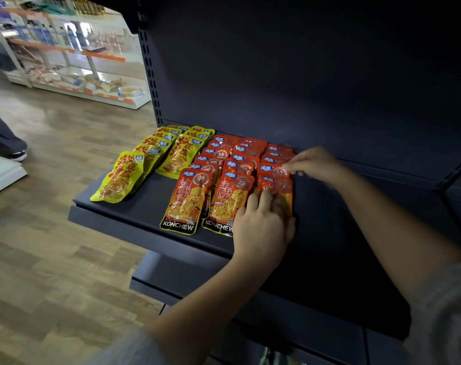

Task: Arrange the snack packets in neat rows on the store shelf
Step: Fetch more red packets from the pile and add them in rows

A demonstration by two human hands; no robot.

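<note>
**Three red rows and two yellow rows on the dark shelf**

I see the snack packets lying on the dark blue shelf [134, 206] at mid-frame, overlapped like shingles from the back panel toward the front edge. The red packets [184, 204] form three rows: I count about six in the left row, about five in the middle row and about five in the right row, though the far ones overlap too tightly for a sure count. Left of them the yellow packets [118, 180] make two rows, roughly five in the left row and four in the right; the front yellow one lies tilted, near the shelf's left edge.

My left hand [263, 227] rests on the front packet of the right red row [287, 198], its fingers [266, 198] laid nearly straight and pressing it flat. My right hand [313, 164] sits further back over the same row, fingertips pinching the top edge of a red packet [272, 169].

In the upper left of the frame stands a white shelving unit [74, 61] on the wooden floor [53, 246], and a person's shoe [18, 155] shows at the left edge.
</note>
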